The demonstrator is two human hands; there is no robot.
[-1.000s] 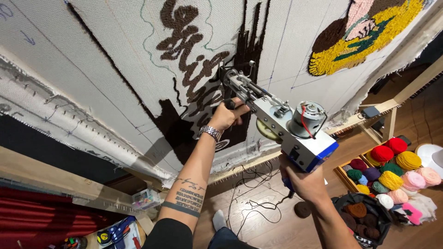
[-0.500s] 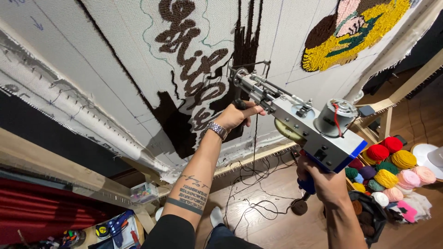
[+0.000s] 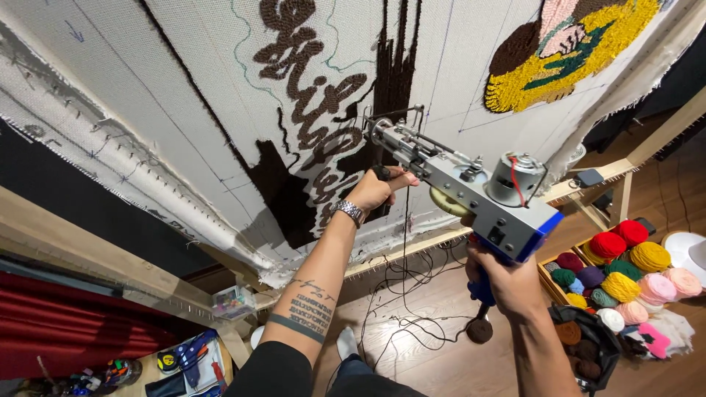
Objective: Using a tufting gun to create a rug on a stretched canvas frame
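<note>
The right hand [image 3: 512,285] is closed around the blue handle at the back of a tufting gun [image 3: 471,192], low under its grey body. The left hand [image 3: 376,190] is closed on the black front grip of the same gun, with a metal watch [image 3: 348,212] on the wrist just behind it. The gun lies tilted between the two hands, and its needle end, up and beyond the left hand, is at the stretched white cloth [image 3: 184,110]; I cannot tell if it touches. On top of the gun, above the right hand, sits a round silver motor [image 3: 515,176].

Around the left hand the cloth carries dark brown tufted letters [image 3: 312,103] and a dark brown filled area. Far up from the right hand there is a yellow and brown tufted figure [image 3: 559,51]. Thin yarn and a cord hang from the gun down to the wooden floor [image 3: 434,353]. Beside the right hand, on the floor, stands a box with balls of coloured yarn [image 3: 625,272]. The wooden frame [image 3: 88,242] holds the cloth on the side of the left arm.
</note>
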